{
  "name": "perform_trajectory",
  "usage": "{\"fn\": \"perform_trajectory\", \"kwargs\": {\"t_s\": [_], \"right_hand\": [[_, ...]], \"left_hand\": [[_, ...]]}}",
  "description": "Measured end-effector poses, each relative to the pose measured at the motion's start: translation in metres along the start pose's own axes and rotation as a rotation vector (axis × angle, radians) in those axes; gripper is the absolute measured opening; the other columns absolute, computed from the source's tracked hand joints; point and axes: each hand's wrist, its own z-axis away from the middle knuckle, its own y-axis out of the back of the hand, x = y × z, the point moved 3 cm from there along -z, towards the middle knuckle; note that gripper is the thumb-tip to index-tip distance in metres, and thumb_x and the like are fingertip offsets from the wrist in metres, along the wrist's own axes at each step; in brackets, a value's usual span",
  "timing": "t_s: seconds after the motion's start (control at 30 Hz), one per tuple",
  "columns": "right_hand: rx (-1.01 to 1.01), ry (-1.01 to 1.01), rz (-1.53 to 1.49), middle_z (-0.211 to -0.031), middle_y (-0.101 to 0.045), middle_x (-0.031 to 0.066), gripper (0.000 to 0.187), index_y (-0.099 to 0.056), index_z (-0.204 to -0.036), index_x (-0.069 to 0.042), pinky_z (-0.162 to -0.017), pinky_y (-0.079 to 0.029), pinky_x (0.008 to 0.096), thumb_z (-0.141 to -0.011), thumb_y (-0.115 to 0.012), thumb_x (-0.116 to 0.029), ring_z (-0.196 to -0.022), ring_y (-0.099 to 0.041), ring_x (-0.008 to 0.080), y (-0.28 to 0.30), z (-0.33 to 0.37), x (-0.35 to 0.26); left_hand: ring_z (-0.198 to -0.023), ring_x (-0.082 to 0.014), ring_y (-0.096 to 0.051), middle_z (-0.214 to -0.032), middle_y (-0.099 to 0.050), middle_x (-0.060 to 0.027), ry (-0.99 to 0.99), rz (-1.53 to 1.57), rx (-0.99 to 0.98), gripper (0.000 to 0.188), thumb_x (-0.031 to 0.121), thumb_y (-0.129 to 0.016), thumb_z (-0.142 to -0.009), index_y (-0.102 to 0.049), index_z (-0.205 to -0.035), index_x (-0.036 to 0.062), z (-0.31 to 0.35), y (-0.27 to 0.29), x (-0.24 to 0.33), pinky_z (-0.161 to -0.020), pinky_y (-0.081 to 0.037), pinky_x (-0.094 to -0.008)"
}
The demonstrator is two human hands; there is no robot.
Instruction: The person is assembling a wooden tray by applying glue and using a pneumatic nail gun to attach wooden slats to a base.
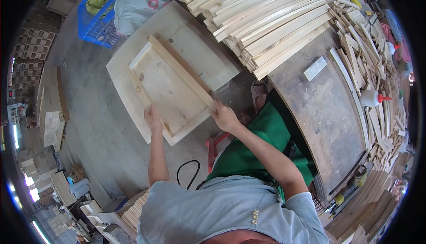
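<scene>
A shallow wooden tray [162,84] with raised edge strips, much like a drawer or framed panel, is tilted in front of me. Its near end points toward my body. The fingers of my left hand [153,118] are closed on its left edge, close to the near corner. My right hand [225,117] grips the right side at the near end, thumb on top of the strip. Beneath and beyond the tray lies a large pale board [202,53], partly covered by it. Whether the tray rests on that board or is held just above it, I cannot tell.
To the right stands a worktable [319,106] with a small pale block [315,68] and a red-tipped white glue bottle [372,98]. Long wooden strips [266,18] are stacked at the back; offcuts [375,66] heap at far right. A blue crate [98,32] sits at the back left.
</scene>
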Motion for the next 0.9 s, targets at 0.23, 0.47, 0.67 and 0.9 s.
{"fn": "perform_trajectory", "kwargs": {"t_s": [0.23, 0.47, 0.67, 0.9], "right_hand": [[0.07, -0.078, 0.039, -0.122, -0.051, 0.032, 0.061, -0.026, -0.137, 0.004, -0.101, -0.041, 0.0444, -0.088, -0.056, -0.017, -0.118, -0.049, 0.0428, -0.004, -0.074, 0.034], [-0.097, -0.07, -0.039, -0.144, -0.031, 0.0252, 0.074, -0.015, -0.145, -0.002, -0.109, -0.033, 0.041, -0.086, -0.057, -0.016, -0.132, -0.035, 0.0379, -0.031, -0.081, 0.063], [-0.106, -0.084, -0.099, -0.143, -0.033, 0.0243, 0.073, -0.011, -0.145, -0.008, -0.105, -0.037, 0.0423, -0.086, -0.055, -0.011, -0.13, -0.038, 0.0392, -0.034, -0.068, 0.047], [-0.1, -0.053, -0.144, -0.142, -0.034, 0.0239, 0.075, -0.01, -0.145, -0.008, -0.102, -0.039, 0.0439, -0.086, -0.056, -0.007, -0.127, -0.042, 0.0394, -0.024, -0.055, 0.045]], "left_hand": [[-0.105, -0.0314, -0.056, -0.115, -0.057, -0.0249, -0.119, -0.317, -0.077, 0.049, 0.03, -0.054, -0.094, -0.049, -0.119, -0.0119, -0.065, -0.056, 0.004, -0.089, -0.046, -0.0373], [-0.114, -0.0402, -0.053, -0.123, -0.05, -0.0362, -0.096, -0.567, 0.037, 0.06, 0.037, -0.058, -0.089, -0.049, -0.123, -0.0114, -0.075, -0.048, -0.004, -0.095, -0.045, -0.0465], [-0.089, -0.0402, -0.063, -0.109, -0.059, -0.0328, -0.128, -0.854, 0.153, 0.065, 0.037, -0.06, -0.085, -0.045, -0.13, -0.0067, -0.078, -0.036, -0.02, -0.08, -0.05, -0.0473], [-0.1, -0.0422, -0.061, -0.117, -0.057, -0.031, -0.043, -0.911, 0.001, 0.062, 0.02, -0.055, -0.079, -0.04, -0.133, -0.0084, 0.004, -0.04, 0.008, -0.089, -0.048, -0.0424]]}}
